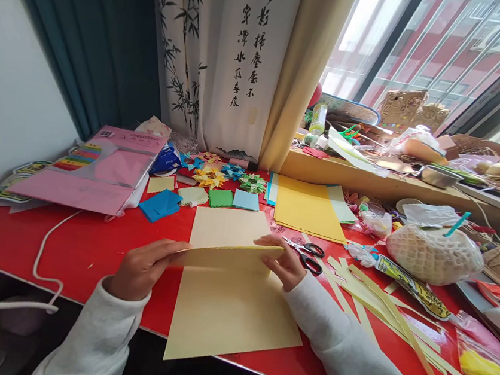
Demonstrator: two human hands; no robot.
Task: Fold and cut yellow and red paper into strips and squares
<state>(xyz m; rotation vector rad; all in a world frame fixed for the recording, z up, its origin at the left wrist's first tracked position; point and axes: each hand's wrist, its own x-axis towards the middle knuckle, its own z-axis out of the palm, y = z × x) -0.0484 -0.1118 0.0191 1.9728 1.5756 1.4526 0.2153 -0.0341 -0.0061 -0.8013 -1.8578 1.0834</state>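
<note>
Both of my hands hold a pale yellow sheet of paper (pixel 227 311) over the front of the red table. Its far edge is lifted, and I cannot tell whether it is one bent sheet or several layers. My left hand (pixel 142 265) pinches the left corner of that edge. At the right corner, my right hand (pixel 284 263) grips between thumb and fingers. Behind the lifted edge a similar pale sheet (pixel 230 224) lies flat. Scissors with black handles (pixel 313 258) rest just beyond my right hand, and cut paper strips (pixel 391 315) lie right of it.
Small coloured paper squares (pixel 220 198) and folded paper stars (pixel 209 177) sit at the back. Yellow sheets (pixel 308 209) are stacked behind the scissors. A pink folder (pixel 111 177) is at left, near a white cable (pixel 42 248). A netted white bundle (pixel 434 253) stands at right.
</note>
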